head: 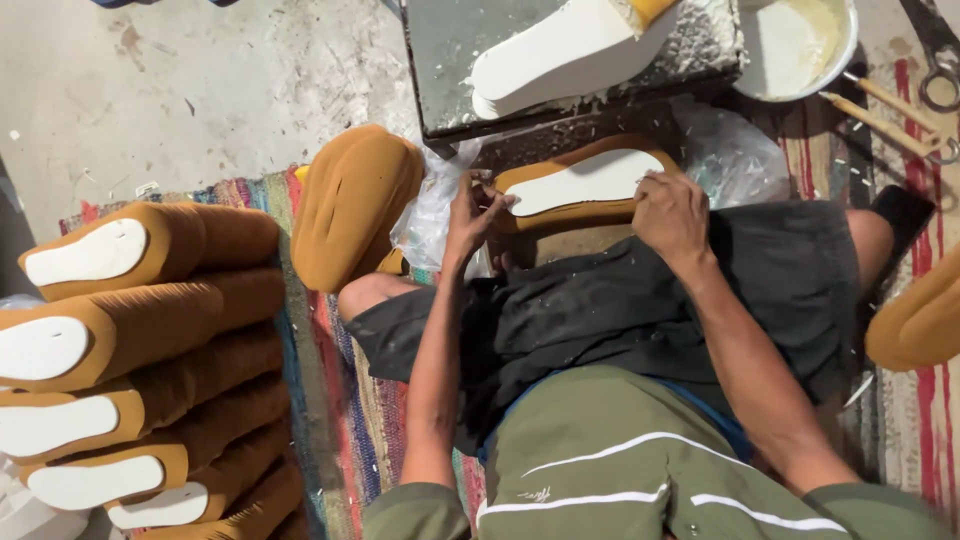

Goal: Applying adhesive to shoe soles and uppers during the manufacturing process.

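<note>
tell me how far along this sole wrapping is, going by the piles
Done: a stack of wrapped soles lies at the left, brown fabric folded over white undersides. In hand: one brown-covered sole on the lap, left hand at one end and right hand at the other, pressing its edge. Left: a bare white sole lies on the metal block beside the glue bowl. Other unfinished ones are not visible.

Five tan fabric-wrapped soles with white foam centres (140, 330) stacked left, one more on the lap (585, 185), one bare white foam sole (565, 50), one white glue bowl (795, 45), two wooden sticks (880, 110).
</note>
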